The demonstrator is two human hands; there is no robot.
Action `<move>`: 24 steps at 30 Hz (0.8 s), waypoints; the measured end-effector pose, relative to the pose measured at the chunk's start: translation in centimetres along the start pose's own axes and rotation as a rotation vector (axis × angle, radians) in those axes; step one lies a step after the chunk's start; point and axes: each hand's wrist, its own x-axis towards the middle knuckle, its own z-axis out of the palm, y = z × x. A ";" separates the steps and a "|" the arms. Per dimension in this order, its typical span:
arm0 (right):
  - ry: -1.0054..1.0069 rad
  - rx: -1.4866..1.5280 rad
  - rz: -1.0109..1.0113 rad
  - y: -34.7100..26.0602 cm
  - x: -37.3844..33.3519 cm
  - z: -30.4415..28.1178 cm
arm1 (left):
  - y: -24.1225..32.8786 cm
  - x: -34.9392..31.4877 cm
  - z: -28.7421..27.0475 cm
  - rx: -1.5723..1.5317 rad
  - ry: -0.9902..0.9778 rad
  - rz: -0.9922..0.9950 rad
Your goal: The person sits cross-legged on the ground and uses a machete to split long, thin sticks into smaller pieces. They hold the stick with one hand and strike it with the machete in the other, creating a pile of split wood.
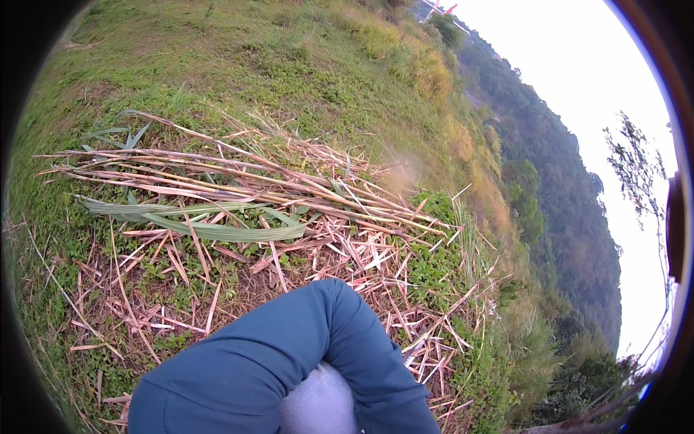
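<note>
Grass (144, 43) covers the ground at left. Long green leaves (231, 231) lie along the near side of a loose bundle of long stalks (289, 188), which rests on the ground from left to mid-view. Nearer, a bent limb in blue cloth (238, 354) occupies the lower middle, pale grey cloth (318, 401) showing within its bend. Both hands are out of view; the state of their fingers cannot be told. Dry scraps (361, 253) litter the ground; a wooded hillside (564, 202) stands at right
</note>
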 end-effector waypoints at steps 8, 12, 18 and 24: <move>-0.016 0.018 -0.005 0.4 0.4 0.3 | 0.4 -0.4 0.9 -0.014 -0.026 -0.043; 0.004 0.031 -0.001 0.9 0.9 -0.1 | 0.4 -0.3 0.6 -0.032 -0.063 -0.074; -0.005 0.049 0.018 0.8 0.8 0.4 | 0.3 -0.3 1.1 -0.029 -0.063 -0.102; -0.005 0.046 0.027 0.9 0.6 0.3 | 0.3 -0.4 0.8 -0.052 -0.098 -0.093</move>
